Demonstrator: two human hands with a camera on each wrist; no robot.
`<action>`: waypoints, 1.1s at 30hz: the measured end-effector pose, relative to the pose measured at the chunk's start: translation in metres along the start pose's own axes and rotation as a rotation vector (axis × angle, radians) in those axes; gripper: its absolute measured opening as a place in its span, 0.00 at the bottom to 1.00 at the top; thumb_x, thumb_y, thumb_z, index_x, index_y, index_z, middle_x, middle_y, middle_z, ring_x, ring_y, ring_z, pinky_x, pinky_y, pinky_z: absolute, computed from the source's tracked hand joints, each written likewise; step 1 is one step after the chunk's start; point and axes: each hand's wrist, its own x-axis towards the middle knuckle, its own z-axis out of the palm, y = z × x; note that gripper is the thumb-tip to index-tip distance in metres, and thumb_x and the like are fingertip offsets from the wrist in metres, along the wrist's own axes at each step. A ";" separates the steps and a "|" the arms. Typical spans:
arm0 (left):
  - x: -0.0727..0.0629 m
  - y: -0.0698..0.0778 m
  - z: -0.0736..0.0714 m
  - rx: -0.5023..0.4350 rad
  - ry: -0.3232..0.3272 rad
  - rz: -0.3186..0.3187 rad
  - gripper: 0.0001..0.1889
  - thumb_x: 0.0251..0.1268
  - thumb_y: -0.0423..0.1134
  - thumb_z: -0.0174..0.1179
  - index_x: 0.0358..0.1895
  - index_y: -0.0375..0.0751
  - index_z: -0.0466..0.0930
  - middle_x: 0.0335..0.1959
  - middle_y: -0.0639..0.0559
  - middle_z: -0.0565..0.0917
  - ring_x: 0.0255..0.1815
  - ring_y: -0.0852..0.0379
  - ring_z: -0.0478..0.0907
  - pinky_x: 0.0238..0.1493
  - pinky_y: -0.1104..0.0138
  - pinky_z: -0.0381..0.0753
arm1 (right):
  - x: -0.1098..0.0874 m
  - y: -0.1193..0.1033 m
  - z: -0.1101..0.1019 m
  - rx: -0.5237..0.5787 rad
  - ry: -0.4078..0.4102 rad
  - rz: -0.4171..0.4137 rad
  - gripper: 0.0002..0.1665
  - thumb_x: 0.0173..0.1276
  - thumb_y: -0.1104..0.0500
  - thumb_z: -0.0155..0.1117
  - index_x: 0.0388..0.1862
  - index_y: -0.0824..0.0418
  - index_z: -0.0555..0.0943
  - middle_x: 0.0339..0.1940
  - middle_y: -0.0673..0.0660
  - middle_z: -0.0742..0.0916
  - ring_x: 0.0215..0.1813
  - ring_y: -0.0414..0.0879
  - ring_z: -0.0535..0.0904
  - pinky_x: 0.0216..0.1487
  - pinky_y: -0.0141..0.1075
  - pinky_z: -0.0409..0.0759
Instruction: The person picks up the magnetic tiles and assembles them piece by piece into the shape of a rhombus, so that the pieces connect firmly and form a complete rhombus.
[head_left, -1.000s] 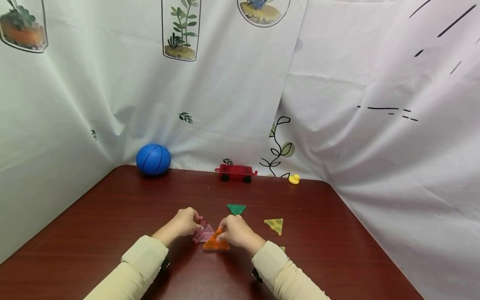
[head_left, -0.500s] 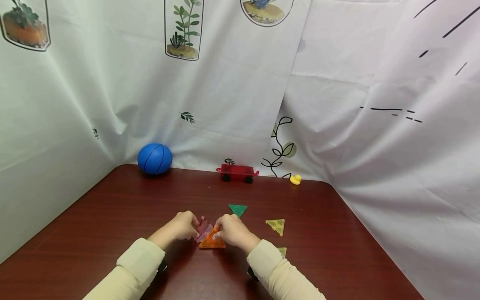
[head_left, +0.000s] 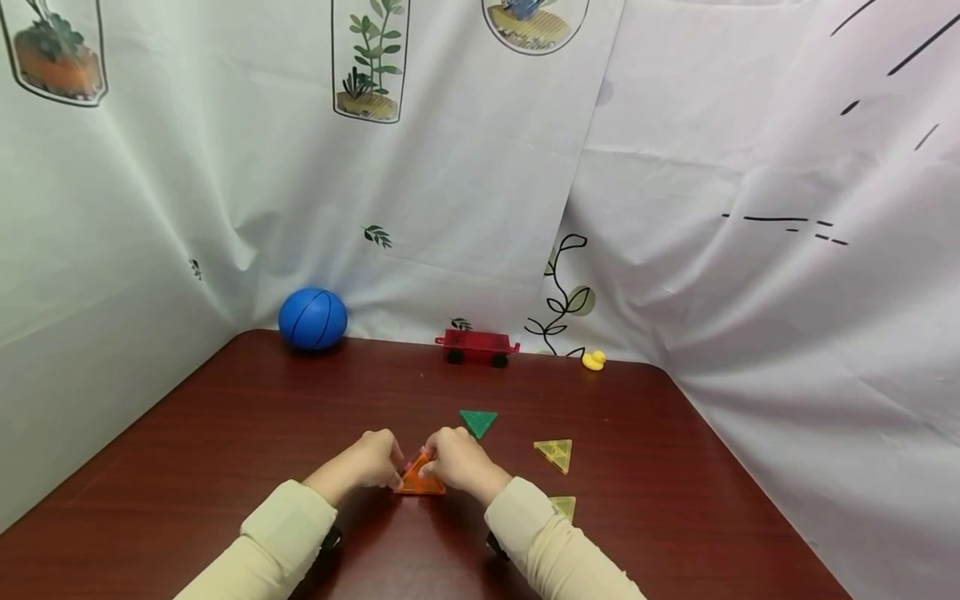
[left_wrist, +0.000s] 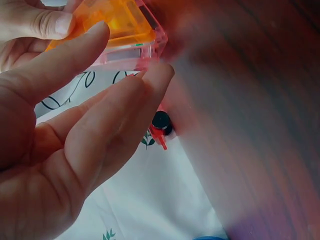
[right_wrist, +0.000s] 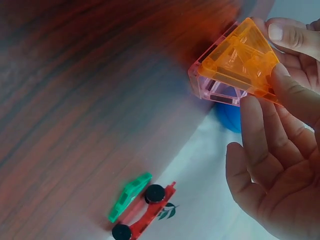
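Note:
An orange triangular magnetic tile [head_left: 422,483] stands tilted up over the table between both hands. Behind it, pink triangular magnetic tiles [right_wrist: 195,82] show their edges in the right wrist view, largely covered by the orange one. My right hand [head_left: 461,462] pinches the orange tile near its upper corner, thumb in front and fingers behind. On the other side, my left hand [head_left: 369,461] holds the pink tiles, its thumb over the orange face and its fingers at the pink edge in the left wrist view.
A green triangular tile [head_left: 477,422] lies beyond the hands. Two yellow tiles, one farther [head_left: 557,453] and one nearer [head_left: 566,506], lie to the right. Along the back are a blue ball [head_left: 312,318], a red wheeled car base [head_left: 477,344] and a yellow duck [head_left: 594,360].
The right hand has brought the orange tile leftward against the pink tiles, which it now covers in the head view. The left hand's thumb has come round to the orange tile's edge.

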 end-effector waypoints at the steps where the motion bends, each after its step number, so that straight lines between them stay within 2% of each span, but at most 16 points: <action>1: 0.000 0.001 0.001 0.003 -0.002 0.001 0.14 0.32 0.28 0.70 0.26 0.33 0.76 0.14 0.50 0.73 0.15 0.58 0.72 0.19 0.67 0.72 | 0.000 0.000 0.000 0.001 0.001 0.004 0.08 0.46 0.57 0.71 0.19 0.56 0.79 0.18 0.43 0.77 0.22 0.38 0.68 0.22 0.27 0.68; 6: -0.001 0.004 0.004 0.013 0.000 0.021 0.11 0.33 0.28 0.69 0.24 0.35 0.77 0.12 0.51 0.73 0.13 0.59 0.71 0.17 0.68 0.72 | -0.002 0.000 0.002 -0.001 0.007 0.035 0.08 0.47 0.57 0.70 0.20 0.58 0.80 0.16 0.44 0.78 0.19 0.36 0.70 0.20 0.27 0.69; 14: -0.001 0.004 0.006 0.022 -0.004 0.023 0.09 0.36 0.28 0.68 0.22 0.36 0.77 0.11 0.51 0.73 0.13 0.59 0.71 0.16 0.69 0.71 | -0.005 0.001 -0.001 -0.003 -0.007 0.079 0.10 0.48 0.54 0.69 0.27 0.58 0.82 0.23 0.46 0.80 0.29 0.42 0.72 0.27 0.31 0.72; 19: -0.002 0.005 0.004 0.015 0.008 0.017 0.09 0.36 0.29 0.69 0.22 0.36 0.77 0.11 0.51 0.73 0.13 0.59 0.71 0.16 0.68 0.71 | -0.007 0.006 -0.008 0.023 -0.003 0.083 0.12 0.48 0.53 0.69 0.29 0.59 0.82 0.25 0.47 0.82 0.26 0.39 0.74 0.27 0.31 0.73; 25: -0.005 0.006 0.001 0.018 0.038 0.028 0.08 0.37 0.29 0.69 0.22 0.37 0.78 0.10 0.52 0.73 0.13 0.59 0.71 0.17 0.69 0.71 | -0.013 0.018 -0.012 0.058 0.008 0.098 0.12 0.49 0.53 0.69 0.30 0.59 0.82 0.27 0.48 0.82 0.28 0.40 0.75 0.30 0.33 0.74; 28: -0.005 0.008 -0.001 0.016 0.049 0.038 0.07 0.38 0.30 0.68 0.22 0.37 0.78 0.11 0.52 0.74 0.14 0.60 0.71 0.17 0.69 0.71 | -0.016 0.025 -0.014 0.079 0.016 0.113 0.11 0.49 0.54 0.69 0.30 0.59 0.82 0.26 0.47 0.82 0.28 0.39 0.76 0.30 0.33 0.74; 33: -0.005 0.013 -0.005 0.004 0.058 0.035 0.09 0.39 0.31 0.68 0.27 0.35 0.78 0.20 0.50 0.76 0.17 0.59 0.72 0.20 0.68 0.73 | -0.020 0.035 -0.018 0.102 0.023 0.130 0.11 0.50 0.54 0.68 0.32 0.59 0.83 0.27 0.47 0.82 0.29 0.39 0.76 0.30 0.34 0.74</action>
